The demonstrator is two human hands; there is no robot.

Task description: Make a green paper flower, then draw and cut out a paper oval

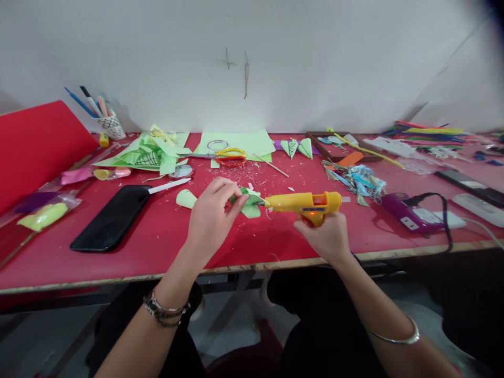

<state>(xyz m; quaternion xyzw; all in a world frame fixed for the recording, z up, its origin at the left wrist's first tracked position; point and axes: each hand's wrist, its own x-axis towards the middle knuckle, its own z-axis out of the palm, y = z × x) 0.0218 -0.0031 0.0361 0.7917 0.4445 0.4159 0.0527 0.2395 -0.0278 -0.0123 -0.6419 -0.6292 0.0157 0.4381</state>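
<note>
Centrally, the left hand [210,215] pinches a green paper piece [251,203] steady at the nozzle, while the right hand [326,237] grips the glue gun [303,202] level above the red table [157,236].

No text, label, brand or number can be read anywhere. The yellow glue gun [303,202] shows only a small glowing orange light, with no lettering to be made out. The black phone [111,217] on the red counter [157,236] is dark and blank. Marks on the white wall [236,65] are scratches, not writing.
</note>
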